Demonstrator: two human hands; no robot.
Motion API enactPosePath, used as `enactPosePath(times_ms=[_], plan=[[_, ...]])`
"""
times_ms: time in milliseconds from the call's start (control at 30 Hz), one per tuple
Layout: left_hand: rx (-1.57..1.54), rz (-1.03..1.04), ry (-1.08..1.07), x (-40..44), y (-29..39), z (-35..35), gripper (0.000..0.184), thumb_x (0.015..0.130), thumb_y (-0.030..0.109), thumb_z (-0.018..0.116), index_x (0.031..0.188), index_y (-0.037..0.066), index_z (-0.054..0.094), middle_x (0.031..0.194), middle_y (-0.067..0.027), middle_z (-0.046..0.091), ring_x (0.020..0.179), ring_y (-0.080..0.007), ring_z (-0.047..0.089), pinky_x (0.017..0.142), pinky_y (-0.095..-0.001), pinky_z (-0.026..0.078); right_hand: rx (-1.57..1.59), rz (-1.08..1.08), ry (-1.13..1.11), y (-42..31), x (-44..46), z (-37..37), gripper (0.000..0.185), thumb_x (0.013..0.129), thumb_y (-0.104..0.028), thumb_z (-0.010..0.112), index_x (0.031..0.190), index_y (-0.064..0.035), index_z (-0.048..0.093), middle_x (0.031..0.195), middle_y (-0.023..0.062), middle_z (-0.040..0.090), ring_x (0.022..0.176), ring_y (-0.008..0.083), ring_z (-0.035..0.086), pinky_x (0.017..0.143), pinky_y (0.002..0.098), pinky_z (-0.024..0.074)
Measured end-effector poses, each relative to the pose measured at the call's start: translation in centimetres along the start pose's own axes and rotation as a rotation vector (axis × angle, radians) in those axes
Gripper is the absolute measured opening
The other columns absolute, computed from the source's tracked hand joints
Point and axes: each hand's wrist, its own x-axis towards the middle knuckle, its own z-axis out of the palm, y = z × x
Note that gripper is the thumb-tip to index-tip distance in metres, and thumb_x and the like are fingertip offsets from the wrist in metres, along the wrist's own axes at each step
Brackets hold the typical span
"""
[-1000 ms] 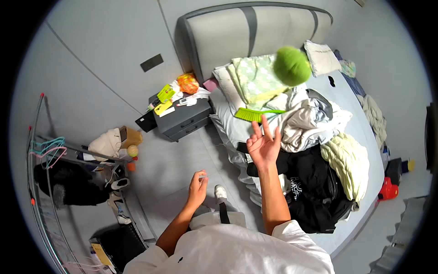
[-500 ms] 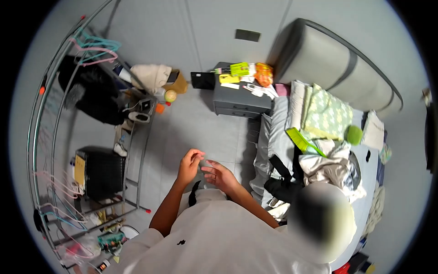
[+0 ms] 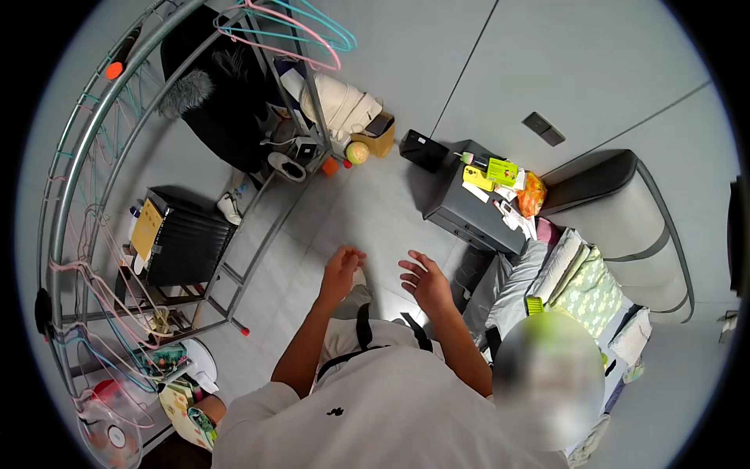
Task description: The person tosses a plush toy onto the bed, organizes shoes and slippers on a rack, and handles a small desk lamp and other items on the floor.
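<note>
My left hand [image 3: 341, 272] is held in front of my waist, its fingers loosely bent with nothing visible in them. To the right of it, my right hand [image 3: 426, 281] has its fingers apart and holds nothing. A clear gap of floor separates the two hands. Beneath them are my light trousers [image 3: 355, 301], and a black strap [image 3: 364, 327] hangs at the waist of my pale shirt [image 3: 344, 422]. Neither hand touches any object. The grey nightstand [image 3: 461, 207] stands beyond my right hand, with a yellow phone-like item [image 3: 478, 177] and an orange bag [image 3: 532, 194] on top.
Left stands a metal clothes rack [image 3: 94, 125] with pink and blue hangers [image 3: 285, 31], a black coat [image 3: 223, 109] and a black box [image 3: 183, 242]. A bed with a green floral pillow [image 3: 590, 285] lies right, partly hidden by a round blur. Grey floor tiles [image 3: 367, 203] lie ahead.
My hands have moved apart from close together, the right hand going further right. The view has turned, so the rack looks nearer and the nightstand sits further right and lower.
</note>
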Motion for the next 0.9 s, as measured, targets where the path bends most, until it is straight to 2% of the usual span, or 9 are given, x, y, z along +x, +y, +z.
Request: enactPosePath(times_ms=[100, 233, 333, 467, 533, 633, 667, 833, 900], plan=[[-0.050, -0.018, 0.038, 3.7, 0.4, -2.8, 0.017, 0.104, 0.016, 0.052, 0.113, 0.004, 0.060, 0.111, -0.0071, 0.068, 0.096, -0.0152, 0.066, 0.086, -0.0295, 0.051, -0.056, -0.002, 0.034, -0.7, 3.7, 1.9, 0.047, 0.101, -0.041, 0.052, 0.137, -0.0104, 0.052, 0.120, 0.0104, 0.066, 0.094, 0.0196, 0.063, 0.087, 0.0344, 0.0491], [0.088, 0.030, 0.047, 8.0, 0.9, -5.0, 0.015, 0.104, 0.011, 0.050, 0.110, 0.001, 0.059, 0.107, -0.0077, 0.066, 0.095, -0.0159, 0.065, 0.090, -0.0303, 0.052, 0.016, 0.021, 0.071, 0.1, 8.0, 3.7, 0.048, 0.102, -0.039, 0.051, 0.138, -0.0088, 0.051, 0.117, 0.0094, 0.066, 0.092, 0.0183, 0.063, 0.086, 0.0335, 0.0501], [0.156, -0.064, 0.053, 11.0, 0.4, -5.1, 0.015, 0.105, 0.010, 0.050, 0.112, 0.000, 0.059, 0.107, -0.0077, 0.066, 0.096, -0.0162, 0.065, 0.091, -0.0308, 0.051, 0.057, 0.069, 0.124, 1.2, 11.2, 4.2, 0.042, 0.101, -0.033, 0.055, 0.135, -0.0086, 0.054, 0.117, 0.0095, 0.067, 0.091, 0.0190, 0.064, 0.085, 0.0334, 0.0517], [0.309, -0.182, 0.018, 14.8, -4.3, -4.5, 0.018, 0.102, 0.012, 0.055, 0.117, 0.002, 0.058, 0.113, -0.0072, 0.065, 0.098, -0.0162, 0.062, 0.086, -0.0296, 0.050, 0.085, 0.075, 0.204, 3.3, 16.9, 2.6, 0.038, 0.102, -0.028, 0.051, 0.132, -0.0033, 0.055, 0.111, 0.0098, 0.068, 0.088, 0.0168, 0.064, 0.084, 0.0319, 0.0522], [0.385, -0.237, 0.011, 17.8, -8.3, -4.1, 0.023, 0.099, 0.011, 0.060, 0.121, 0.004, 0.057, 0.118, -0.0067, 0.063, 0.098, -0.0153, 0.060, 0.080, -0.0285, 0.049, 0.090, 0.113, 0.264, 3.9, 20.2, 0.9, 0.039, 0.102, -0.029, 0.052, 0.132, -0.0043, 0.056, 0.110, 0.0092, 0.069, 0.088, 0.0162, 0.064, 0.082, 0.0298, 0.0512], [0.471, -0.229, 0.089, 22.4, -16.0, -2.8, 0.026, 0.099, 0.009, 0.060, 0.124, 0.004, 0.054, 0.122, -0.0068, 0.061, 0.099, -0.0154, 0.060, 0.078, -0.0283, 0.050, 0.092, 0.147, 0.349, 6.6, 26.0, -3.3, 0.037, 0.102, -0.027, 0.053, 0.131, -0.0053, 0.057, 0.107, 0.0088, 0.070, 0.086, 0.0157, 0.065, 0.079, 0.0280, 0.0507], [0.421, -0.296, 0.100, 24.2, -19.2, -2.5, 0.031, 0.098, 0.008, 0.061, 0.128, 0.004, 0.051, 0.124, -0.0077, 0.060, 0.099, -0.0158, 0.060, 0.078, -0.0291, 0.051, 0.095, 0.170, 0.382, 7.7, 28.5, -4.9, 0.036, 0.102, -0.026, 0.053, 0.131, -0.0054, 0.057, 0.107, 0.0087, 0.070, 0.086, 0.0151, 0.065, 0.079, 0.0278, 0.0506], [0.463, -0.369, 0.115, 34.9, -28.6, 0.2, 0.038, 0.097, 0.007, 0.059, 0.132, 0.002, 0.047, 0.130, -0.0139, 0.056, 0.107, -0.0239, 0.063, 0.084, -0.0367, 0.053, 0.052, 0.246, 0.447, 12.1, 41.3, -11.7, 0.033, 0.100, -0.022, 0.055, 0.129, -0.0050, 0.057, 0.106, 0.0080, 0.070, 0.085, 0.0133, 0.065, 0.078, 0.0280, 0.0510], [0.570, -0.382, 0.135, 38.4, -34.6, -0.5, 0.041, 0.093, 0.008, 0.061, 0.131, 0.003, 0.048, 0.127, -0.0162, 0.058, 0.106, -0.0279, 0.063, 0.087, -0.0400, 0.052, 0.012, 0.240, 0.456, 13.8, 46.6, -14.6, 0.033, 0.100, -0.021, 0.055, 0.129, -0.0047, 0.057, 0.106, 0.0085, 0.071, 0.081, 0.0133, 0.065, 0.078, 0.0286, 0.0521]])
